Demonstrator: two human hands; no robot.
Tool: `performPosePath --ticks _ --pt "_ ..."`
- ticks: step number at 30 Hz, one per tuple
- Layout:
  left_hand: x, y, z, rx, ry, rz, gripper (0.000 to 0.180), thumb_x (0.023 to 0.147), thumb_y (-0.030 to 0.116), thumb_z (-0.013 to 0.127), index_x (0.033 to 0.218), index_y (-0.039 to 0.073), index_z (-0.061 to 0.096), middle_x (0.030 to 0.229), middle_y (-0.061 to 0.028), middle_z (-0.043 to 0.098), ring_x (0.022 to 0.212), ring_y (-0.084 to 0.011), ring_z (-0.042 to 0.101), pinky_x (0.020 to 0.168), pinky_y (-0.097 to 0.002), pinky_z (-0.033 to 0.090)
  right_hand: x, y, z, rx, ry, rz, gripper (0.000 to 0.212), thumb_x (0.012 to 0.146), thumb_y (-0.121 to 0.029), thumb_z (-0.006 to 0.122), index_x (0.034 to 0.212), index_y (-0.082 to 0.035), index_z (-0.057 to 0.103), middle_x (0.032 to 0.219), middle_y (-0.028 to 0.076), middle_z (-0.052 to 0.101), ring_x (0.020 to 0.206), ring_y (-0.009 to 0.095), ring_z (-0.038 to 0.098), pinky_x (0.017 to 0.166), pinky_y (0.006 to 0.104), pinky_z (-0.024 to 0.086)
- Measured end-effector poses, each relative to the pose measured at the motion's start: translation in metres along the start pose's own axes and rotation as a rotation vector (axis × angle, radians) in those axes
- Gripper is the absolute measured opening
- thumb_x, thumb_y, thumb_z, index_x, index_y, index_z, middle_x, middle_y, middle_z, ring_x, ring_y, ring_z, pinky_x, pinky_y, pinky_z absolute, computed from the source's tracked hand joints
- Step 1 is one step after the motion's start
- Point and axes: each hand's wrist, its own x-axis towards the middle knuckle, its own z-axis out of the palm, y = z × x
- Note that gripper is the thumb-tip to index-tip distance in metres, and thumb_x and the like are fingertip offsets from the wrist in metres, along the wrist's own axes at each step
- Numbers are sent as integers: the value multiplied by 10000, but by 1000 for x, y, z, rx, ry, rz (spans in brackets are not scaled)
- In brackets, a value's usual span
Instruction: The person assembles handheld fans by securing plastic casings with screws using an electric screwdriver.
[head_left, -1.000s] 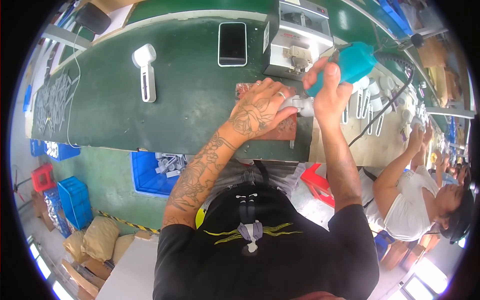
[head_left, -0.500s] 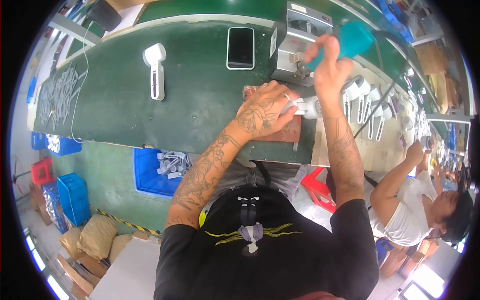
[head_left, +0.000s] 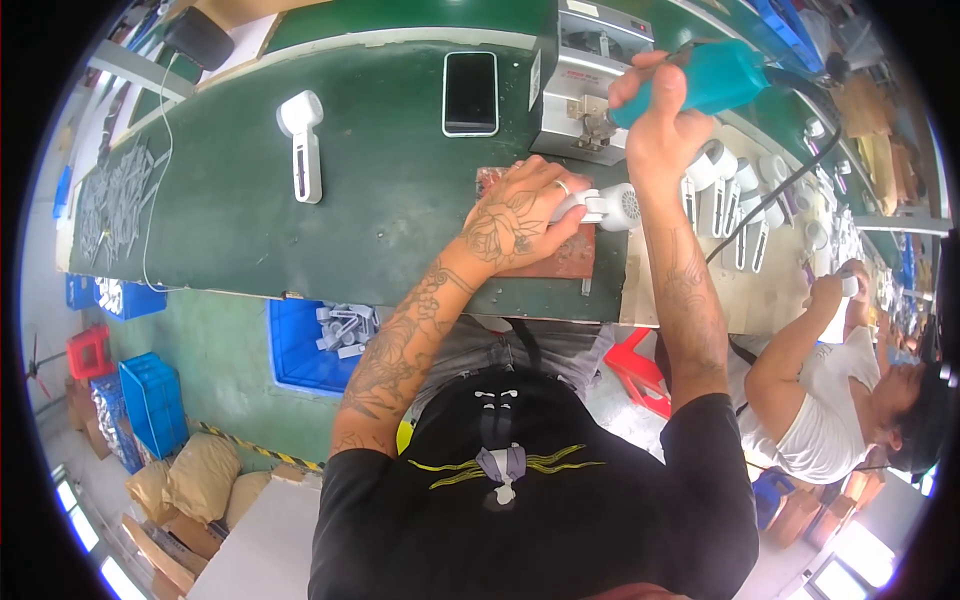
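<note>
My left hand [head_left: 518, 215] is closed around the handle of a white handheld fan [head_left: 622, 206], whose round vented head sticks out to the right. Beneath that hand lies a reddish-brown work pad [head_left: 572, 260]. In my right hand [head_left: 664, 135] is a teal electric screwdriver [head_left: 722, 78], held sideways with its front end pointing left. This front end is at the metal outlet of a silver box-shaped machine [head_left: 572, 92], apparently a screw feeder; whether the bit touches it I cannot tell.
Several white fans [head_left: 722, 195] lie in a row to the right, beyond the screwdriver's black cable [head_left: 778, 195]. Another fan [head_left: 306, 150] and a phone [head_left: 470, 93] lie on the green bench [head_left: 390, 210]. A blue bin [head_left: 295, 345] holds grey parts. A co-worker [head_left: 815, 400] sits at right.
My right hand and the screwdriver have come down slightly, and the tool's front end is now at the machine's outlet. The left hand keeps its hold on the fan. My view has shifted slightly.
</note>
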Motion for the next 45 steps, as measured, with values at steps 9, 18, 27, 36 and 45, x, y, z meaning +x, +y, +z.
performPosePath --ticks 9,18,27,36,45 --pt "-3 2 -3 -4 -7 -1 341 956 248 613 1276 144 664 1099 -130 644 1105 -357 583 1041 -469 458 -8 -2 0 -137 -109 131 452 1061 -427 517 987 12 592 709 57 595 634 159 587 591 300 471" --pt "0 1 -2 3 -4 12 391 944 263 623 1318 156 659 1133 -125 640 1096 -360 578 1048 -463 452 -50 -38 -31 -27 -37 217 655 999 -570 579 1074 81 562 707 81 559 615 193 553 589 337 470" --pt "-1 4 -3 24 -53 -38 426 961 308 597 1361 165 637 1232 -151 632 1259 -404 536 1182 -479 359 -62 -37 -39 4 -134 261 615 995 -538 606 1069 69 539 711 81 555 618 203 560 588 341 470" --pt "2 3 1 82 -4 33 368 968 307 596 1205 41 686 1209 -94 624 1144 -304 557 1030 -463 449 -71 -25 -38 20 -114 244 578 1002 -542 592 954 29 516 699 89 543 613 205 557 580 343 468" --pt "-8 11 -2 194 42 210 297 908 265 683 1132 70 704 1196 -65 654 1092 -296 595 959 -437 490 -84 -32 -46 -2 -16 430 497 1018 -478 586 1066 16 589 692 79 556 643 212 576 603 339 475"
